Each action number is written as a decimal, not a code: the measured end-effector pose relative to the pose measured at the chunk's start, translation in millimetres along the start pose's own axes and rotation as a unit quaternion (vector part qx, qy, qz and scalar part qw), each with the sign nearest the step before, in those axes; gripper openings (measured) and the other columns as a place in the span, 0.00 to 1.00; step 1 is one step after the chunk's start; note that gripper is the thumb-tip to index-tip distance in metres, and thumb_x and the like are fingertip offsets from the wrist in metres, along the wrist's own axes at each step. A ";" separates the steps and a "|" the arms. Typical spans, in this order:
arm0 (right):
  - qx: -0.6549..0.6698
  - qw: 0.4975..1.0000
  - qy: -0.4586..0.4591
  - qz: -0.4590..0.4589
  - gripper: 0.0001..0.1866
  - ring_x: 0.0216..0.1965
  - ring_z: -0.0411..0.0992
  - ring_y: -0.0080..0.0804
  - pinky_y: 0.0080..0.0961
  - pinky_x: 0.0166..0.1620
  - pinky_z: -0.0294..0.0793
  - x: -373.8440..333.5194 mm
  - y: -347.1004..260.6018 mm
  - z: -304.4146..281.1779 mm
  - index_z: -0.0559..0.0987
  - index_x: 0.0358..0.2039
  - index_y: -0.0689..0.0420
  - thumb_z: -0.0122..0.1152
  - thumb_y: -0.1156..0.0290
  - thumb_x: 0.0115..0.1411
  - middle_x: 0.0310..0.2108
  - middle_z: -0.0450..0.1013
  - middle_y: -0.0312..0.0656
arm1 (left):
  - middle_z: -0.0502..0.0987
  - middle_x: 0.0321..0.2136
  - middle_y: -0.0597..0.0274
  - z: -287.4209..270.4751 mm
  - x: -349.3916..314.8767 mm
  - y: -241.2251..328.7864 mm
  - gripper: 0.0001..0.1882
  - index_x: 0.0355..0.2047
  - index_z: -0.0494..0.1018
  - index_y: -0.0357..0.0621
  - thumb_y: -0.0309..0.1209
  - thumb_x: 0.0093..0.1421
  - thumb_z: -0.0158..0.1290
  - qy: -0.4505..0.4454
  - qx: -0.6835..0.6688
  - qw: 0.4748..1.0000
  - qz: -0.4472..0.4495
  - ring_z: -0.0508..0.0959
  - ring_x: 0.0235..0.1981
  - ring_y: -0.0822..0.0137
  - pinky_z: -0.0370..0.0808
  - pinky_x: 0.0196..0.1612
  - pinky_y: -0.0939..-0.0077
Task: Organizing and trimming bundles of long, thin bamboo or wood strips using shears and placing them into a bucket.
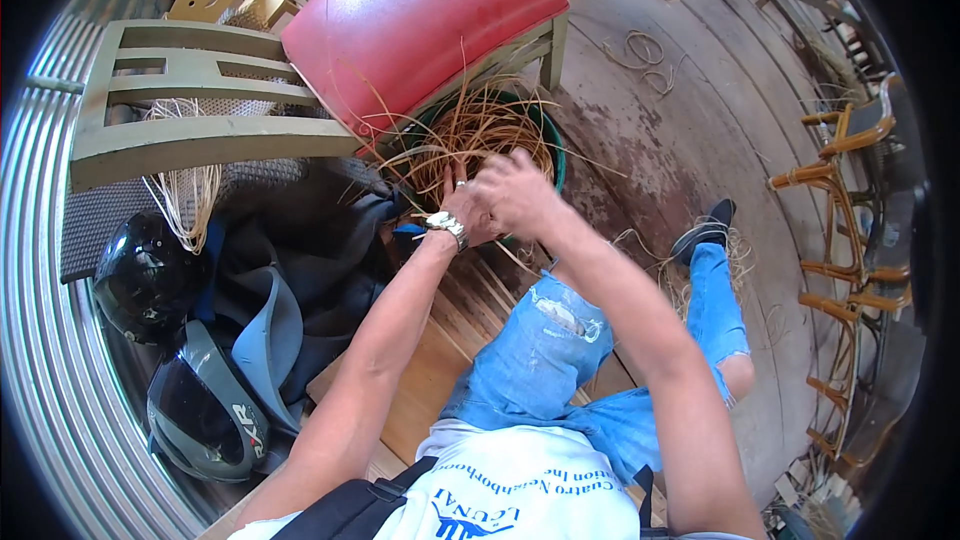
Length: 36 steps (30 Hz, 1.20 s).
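Note:
A dark green tub holds a tangled heap of brown rattan strips. My left hand, with a ring and a metal wristwatch, is at the tub's near side. Two of its fingers show, stretched apart against the strips; the rest is partly covered by my right hand. My right hand crosses over beside it, just above the near rim. Motion smears its fingers, so whether it grips a strip is not visible. Loose strip ends stick out around both hands.
A chair with a red padded seat lies beyond the tub. Two helmets and dark padding sit at left by corrugated metal. A bundle of pale strips hangs over the chair back. Rattan-framed chairs stand right; a strip coil lies on the floor.

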State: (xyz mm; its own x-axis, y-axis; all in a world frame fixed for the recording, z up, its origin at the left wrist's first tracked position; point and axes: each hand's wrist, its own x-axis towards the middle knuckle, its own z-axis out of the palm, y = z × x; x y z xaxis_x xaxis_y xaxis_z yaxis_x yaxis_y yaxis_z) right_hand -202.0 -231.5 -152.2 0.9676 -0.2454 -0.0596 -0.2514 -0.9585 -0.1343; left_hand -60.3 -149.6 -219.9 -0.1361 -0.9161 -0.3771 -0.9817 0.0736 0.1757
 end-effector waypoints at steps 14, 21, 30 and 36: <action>-0.023 0.942 -0.197 0.270 0.35 0.56 0.68 0.41 0.49 0.60 0.59 -24.1 -58.4 -19.4 0.79 0.53 0.60 0.50 0.39 0.65 0.51 0.74 0.46 | 0.46 0.75 0.59 -5.1 13.4 -30.7 0.46 0.72 0.55 0.56 0.65 0.60 0.49 -0.025 -0.059 0.994 -0.092 0.35 0.74 0.34 0.32 0.73 0.39; 0.044 0.907 -0.005 0.418 0.36 0.50 0.71 0.42 0.43 0.48 0.69 -32.3 -75.0 3.7 0.72 0.53 0.59 0.73 0.48 0.52 0.44 0.73 0.43 | 0.46 0.75 0.60 -9.2 16.5 -30.4 0.51 0.72 0.56 0.57 0.69 0.54 0.50 -0.044 -0.095 0.989 -0.103 0.32 0.74 0.35 0.31 0.74 0.43; 0.031 0.889 -0.258 0.377 0.31 0.49 0.74 0.39 0.42 0.52 0.69 -46.6 -88.5 -17.4 0.84 0.48 0.56 0.61 0.40 0.60 0.48 0.80 0.39 | 0.55 0.72 0.52 -9.1 15.8 -43.5 0.55 0.68 0.63 0.48 0.71 0.48 0.54 -0.014 -0.139 0.983 -0.116 0.45 0.74 0.41 0.35 0.74 0.47; 0.277 0.850 -0.223 0.389 0.16 0.28 0.80 0.37 0.40 0.31 0.80 -40.0 -40.1 31.0 0.85 0.35 0.58 0.54 0.61 0.69 0.38 0.83 0.43 | 0.59 0.69 0.43 -3.7 25.5 -46.6 0.60 0.68 0.63 0.45 0.76 0.45 0.55 -0.018 -0.189 0.978 -0.084 0.62 0.69 0.45 0.54 0.72 0.61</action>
State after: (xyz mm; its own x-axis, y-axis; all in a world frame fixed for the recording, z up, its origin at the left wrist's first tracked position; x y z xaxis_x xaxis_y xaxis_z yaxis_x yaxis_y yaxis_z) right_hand -231.4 -178.7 -175.1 0.4298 -0.5752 -0.6960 -0.9028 -0.2858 -0.3213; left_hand -17.5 -177.9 -234.4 0.0116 -0.8879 -0.4598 -0.8722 -0.2339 0.4297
